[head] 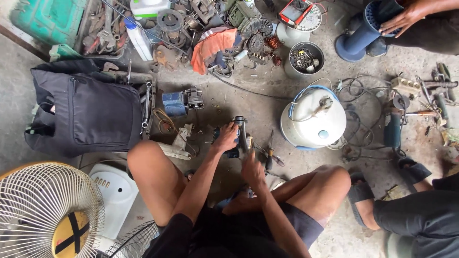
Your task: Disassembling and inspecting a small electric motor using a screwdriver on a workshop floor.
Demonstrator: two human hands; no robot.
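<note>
At centre frame, your left hand [225,137] clamps around a small dark motor [237,136] on the floor, steadying it. Your right hand [252,168] is just below it, fingers curled; its grip is unclear. Screwdrivers [270,155] lie beside.

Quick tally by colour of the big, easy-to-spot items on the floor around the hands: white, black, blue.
White: 3, the round housing, the jug, the plastic cover
Black: 1, the bag
Blue: 2, the small motor block, the tube stand under another person's hand
Total: 6
Left hand grips the small dark device; right hand is beside it.
</note>
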